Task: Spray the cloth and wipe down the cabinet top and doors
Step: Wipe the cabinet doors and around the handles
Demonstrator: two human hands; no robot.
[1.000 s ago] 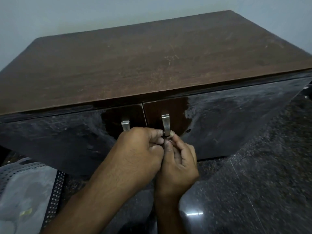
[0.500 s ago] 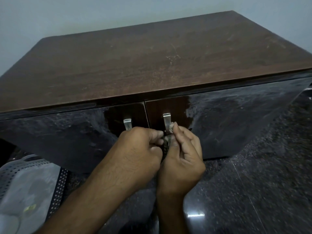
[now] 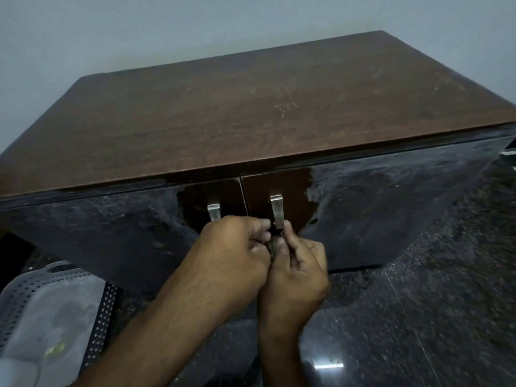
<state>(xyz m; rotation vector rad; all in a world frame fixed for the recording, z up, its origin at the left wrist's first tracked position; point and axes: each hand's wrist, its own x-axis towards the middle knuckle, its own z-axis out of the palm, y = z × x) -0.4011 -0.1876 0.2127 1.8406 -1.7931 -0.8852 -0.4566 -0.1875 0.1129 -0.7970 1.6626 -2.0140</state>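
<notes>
The cabinet has a worn brown top (image 3: 265,113) and two glossy dark doors, left (image 3: 106,230) and right (image 3: 391,213), each with a metal handle (image 3: 214,212) (image 3: 277,210) near the centre seam. My left hand (image 3: 231,247) and my right hand (image 3: 298,263) meet just below the handles. Their curled fingers pinch a small grey-brown wad (image 3: 275,245) between them, which looks like cloth and is mostly hidden by the fingers. My right fingertips touch the lower end of the right handle. No spray bottle is in view.
A grey perforated plastic basket (image 3: 30,297) stands on the floor at the lower left, beside the cabinet. The floor (image 3: 418,317) is dark, speckled and glossy. A pale wall (image 3: 167,32) runs behind the cabinet.
Both hands stay together below the handles. The right fingers rose to the right handle's lower end and remain there. The view has tilted, so the cabinet sits lower in frame.
</notes>
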